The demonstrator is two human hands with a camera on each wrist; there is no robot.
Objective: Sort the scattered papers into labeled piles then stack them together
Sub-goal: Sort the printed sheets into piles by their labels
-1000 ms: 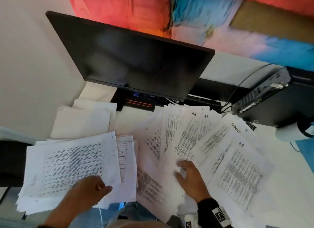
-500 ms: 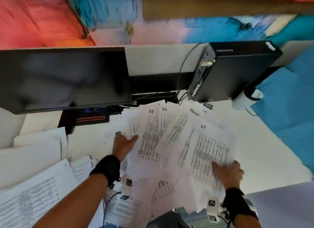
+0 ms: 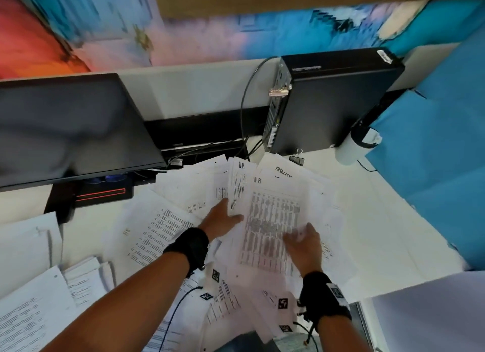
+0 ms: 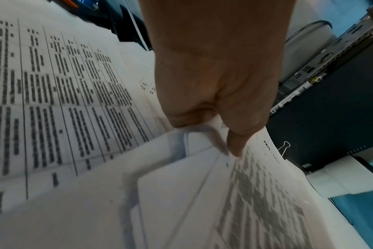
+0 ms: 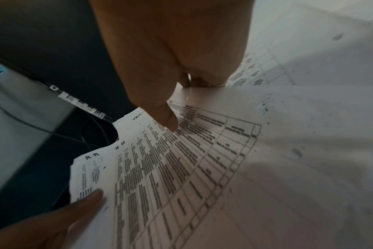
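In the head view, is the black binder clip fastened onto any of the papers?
No: the binder clip lies alone on the white desk beside the computer case, just past the papers.

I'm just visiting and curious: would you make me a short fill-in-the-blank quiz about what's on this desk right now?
1. Both hands, the left hand and the right hand, grip sheets of ____.
2. The top gripped sheet bears the handwritten letters ____ at its top.
3. The binder clip lies in front of the black ____.
4. The monitor screen is ____.

Missing words: paper; H-R; computer case; off (dark)
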